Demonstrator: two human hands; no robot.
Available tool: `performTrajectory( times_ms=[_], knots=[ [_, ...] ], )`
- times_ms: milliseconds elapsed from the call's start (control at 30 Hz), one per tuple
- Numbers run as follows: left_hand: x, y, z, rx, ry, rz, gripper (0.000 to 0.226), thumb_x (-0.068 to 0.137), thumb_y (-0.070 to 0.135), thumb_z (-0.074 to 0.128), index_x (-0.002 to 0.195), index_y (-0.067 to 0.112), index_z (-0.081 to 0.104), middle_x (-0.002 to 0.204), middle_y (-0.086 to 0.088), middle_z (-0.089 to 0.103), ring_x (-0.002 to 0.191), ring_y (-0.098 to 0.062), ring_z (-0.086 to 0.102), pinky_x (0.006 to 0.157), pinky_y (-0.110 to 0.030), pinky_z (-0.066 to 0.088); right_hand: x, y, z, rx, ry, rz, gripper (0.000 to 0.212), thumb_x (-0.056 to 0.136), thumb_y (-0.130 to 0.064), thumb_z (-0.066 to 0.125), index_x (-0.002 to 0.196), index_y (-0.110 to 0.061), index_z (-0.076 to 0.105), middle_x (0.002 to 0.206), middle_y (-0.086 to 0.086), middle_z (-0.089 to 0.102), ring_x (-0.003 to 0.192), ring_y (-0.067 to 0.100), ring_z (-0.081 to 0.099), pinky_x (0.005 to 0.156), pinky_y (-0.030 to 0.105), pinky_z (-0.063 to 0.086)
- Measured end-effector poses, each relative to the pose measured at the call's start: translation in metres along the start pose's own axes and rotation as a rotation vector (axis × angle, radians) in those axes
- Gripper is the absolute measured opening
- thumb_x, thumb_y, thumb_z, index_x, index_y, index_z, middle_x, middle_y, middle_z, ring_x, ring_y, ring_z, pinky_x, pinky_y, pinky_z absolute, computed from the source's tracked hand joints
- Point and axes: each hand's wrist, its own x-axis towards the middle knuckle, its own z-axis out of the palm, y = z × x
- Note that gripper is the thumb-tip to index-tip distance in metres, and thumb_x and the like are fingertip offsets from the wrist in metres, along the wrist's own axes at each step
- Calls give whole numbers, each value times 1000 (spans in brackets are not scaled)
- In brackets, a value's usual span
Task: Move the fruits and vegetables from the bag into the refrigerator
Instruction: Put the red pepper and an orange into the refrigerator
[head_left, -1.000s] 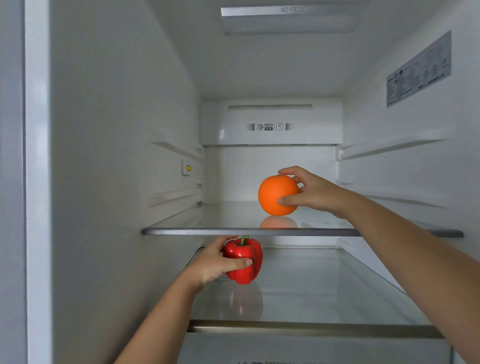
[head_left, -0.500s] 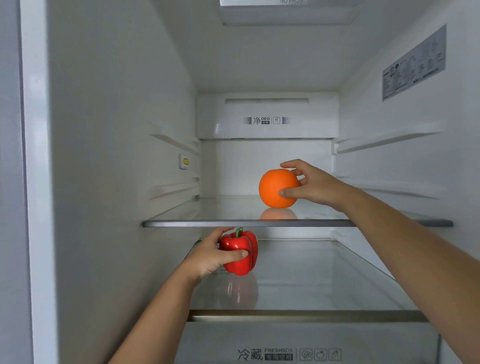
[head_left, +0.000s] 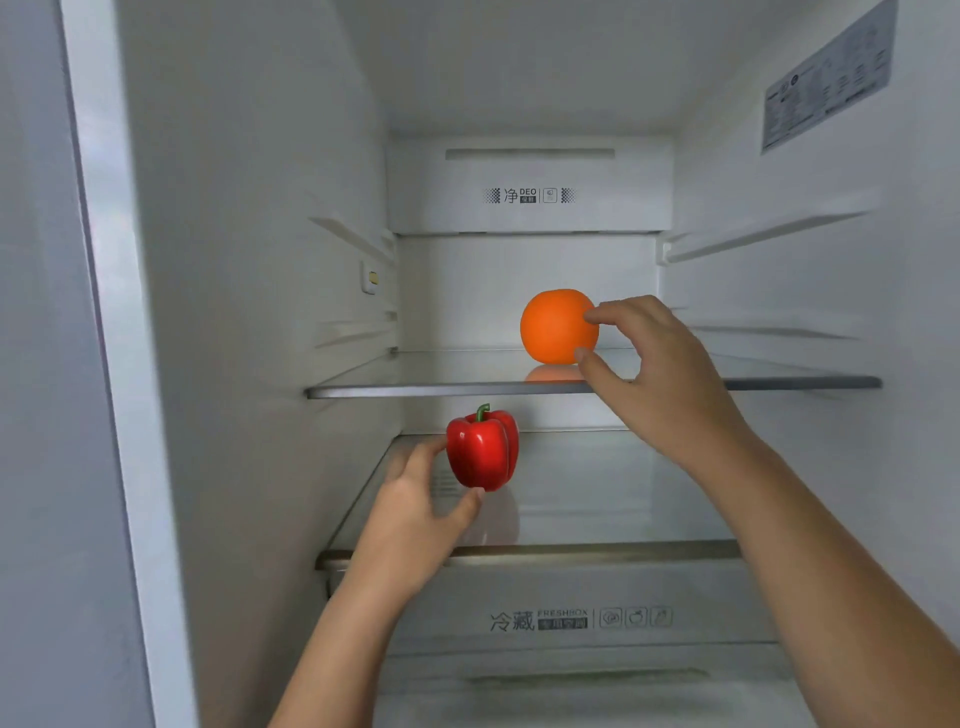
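Inside an open refrigerator, a person's left hand cups a red bell pepper, fingers curled against its left side and thumb under its base, on the lower glass shelf. Above and to the right of that hand, an orange sits on the upper glass shelf, just left of the right hand. That hand's forefinger and thumb tips touch the orange; whether they grip it cannot be told.

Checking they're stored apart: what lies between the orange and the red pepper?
Head view: the upper glass shelf separates the round orange fruit from the red bell pepper.
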Motion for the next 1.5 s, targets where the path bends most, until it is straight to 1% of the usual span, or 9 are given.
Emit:
performTrajectory(
  times_ms=[100,167,267,367,700,833,967,1100,1500],
  knots=[
    [-19,8,-7,80,56,101,51,83,24,65,130,20,45,128,-3,47,116,-17,47,83,-11,27,-26,-16,1,-44,73,-23,30,86,-27,59,114,-15,60,120,2,55,112,16,45,85,17,29],
    [-30,9,-12,167,70,136,48,83,23,64,128,16,49,127,-5,50,113,-22,51,87,-23,38,-42,-27,1,-72,108,-37,31,83,-29,54,112,-18,61,121,4,55,112,14,43,86,17,29],
    [-49,12,-18,401,168,232,39,80,29,58,113,9,60,111,-12,62,94,-33,61,73,-40,50,-67,-41,3,-134,100,-56,37,82,-33,47,112,-15,60,120,6,56,110,15,41,89,24,33],
    [-66,15,-25,441,223,291,41,79,34,44,104,8,63,104,-11,65,87,-33,62,71,-39,50,-91,-53,8,-196,81,-43,40,81,-33,46,109,-8,62,117,11,59,108,18,43,91,26,34],
    [-136,-5,-31,359,180,364,33,85,30,47,105,11,64,105,-6,66,94,-26,61,78,-36,47,-177,-91,17,-157,-46,-28,33,84,-24,47,105,-5,63,105,9,64,98,24,59,87,33,44],
    [-169,3,-37,444,217,310,33,86,29,47,105,9,65,106,-9,66,95,-28,62,78,-39,48,-204,-92,14,-123,-108,-48,33,83,-24,47,104,-6,65,103,8,65,96,25,60,85,37,48],
    [-213,12,-40,560,205,206,34,86,29,47,105,8,65,109,-12,66,105,-33,59,87,-45,48,-229,-96,8,-46,-188,-90,34,83,-25,45,103,-6,65,103,10,66,95,28,62,83,39,51],
    [-256,18,-49,659,214,84,33,84,28,48,105,9,65,109,-11,66,106,-33,59,87,-44,47,-245,-111,5,63,-252,-160,35,83,-24,43,102,-4,66,104,10,66,96,29,61,83,39,50],
    [-376,56,-140,984,332,-287,35,85,29,47,105,7,65,108,-9,67,106,-32,60,86,-44,48,-292,-220,2,497,-397,-365,36,83,-25,43,99,-2,67,100,12,67,93,29,63,82,41,52]
  ],
)
